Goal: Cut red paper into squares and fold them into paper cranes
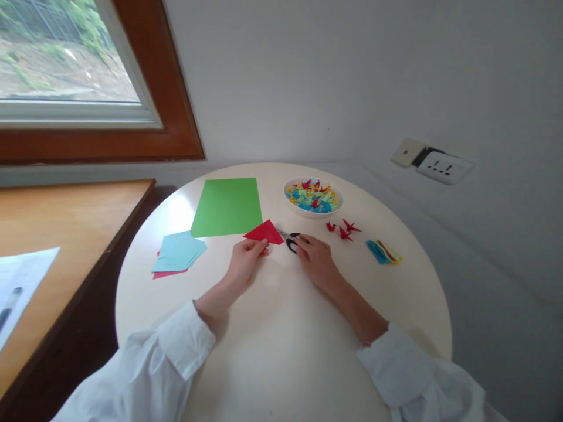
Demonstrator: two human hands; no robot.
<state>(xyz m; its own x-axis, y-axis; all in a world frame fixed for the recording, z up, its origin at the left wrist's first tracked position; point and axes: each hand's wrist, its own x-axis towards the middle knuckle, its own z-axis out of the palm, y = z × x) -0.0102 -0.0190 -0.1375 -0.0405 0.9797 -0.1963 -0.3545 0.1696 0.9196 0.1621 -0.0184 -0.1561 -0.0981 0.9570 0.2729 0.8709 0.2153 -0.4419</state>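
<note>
My left hand [247, 258] pinches the lower edge of a red sheet of paper [266, 232] folded into a triangle, held just above the table. To its right, my right hand [317, 258] has its fingers on the black handles of a pair of scissors [290, 241]. The scissors' blades point left, partly behind the red triangle. Whether the blades are apart is hard to see. Close beyond the triangle lies a green sheet of paper [229, 206].
The round white table [272, 351] also bears light blue paper squares [178, 251] over pink ones, a white bowl [313, 215] of small folded cranes, several red paper cranes [345, 233] and coloured paper strips [383, 252]. A wooden desk [79, 217] stands at left.
</note>
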